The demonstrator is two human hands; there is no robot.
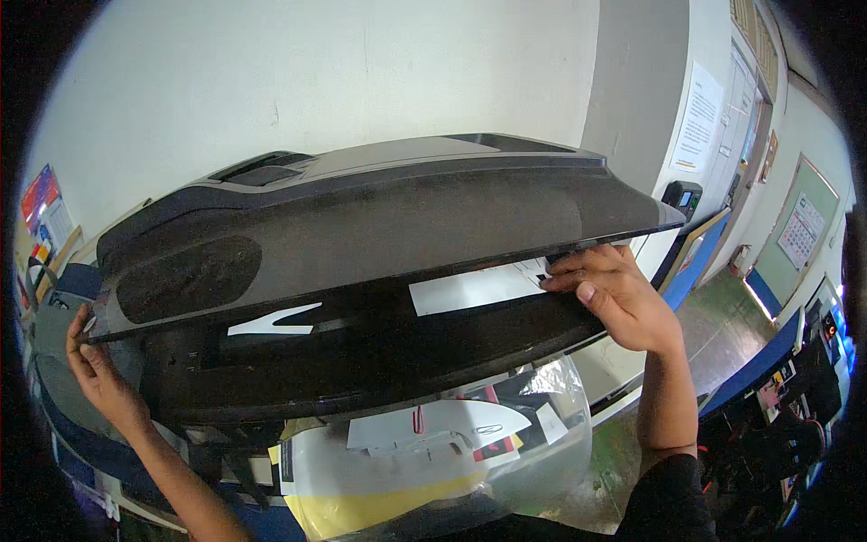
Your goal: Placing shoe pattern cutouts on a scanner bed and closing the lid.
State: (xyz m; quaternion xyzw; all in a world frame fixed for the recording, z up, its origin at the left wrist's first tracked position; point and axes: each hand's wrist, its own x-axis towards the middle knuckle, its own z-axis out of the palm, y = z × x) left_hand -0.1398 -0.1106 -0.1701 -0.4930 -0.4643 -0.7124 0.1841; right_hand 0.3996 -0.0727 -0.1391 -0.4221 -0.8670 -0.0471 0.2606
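A long dark-grey lid of a machine is raised and tilted over a black bed. My left hand has its fingers curled round the lid's left end. Just under the lid's front edge, towards the right, is my right hand; its fingers are bent, with the tips at the end of a white sheet. Whatever those fingertips grip is too small to make out. A white forked paper piece lies on the bed's left part.
Below the bed hangs a clear plastic sheet with papers, including a white pointed cutout bearing paper clips. A pale wall rises behind. At right are a small black wall device, a blue-edged board and a cluttered desk.
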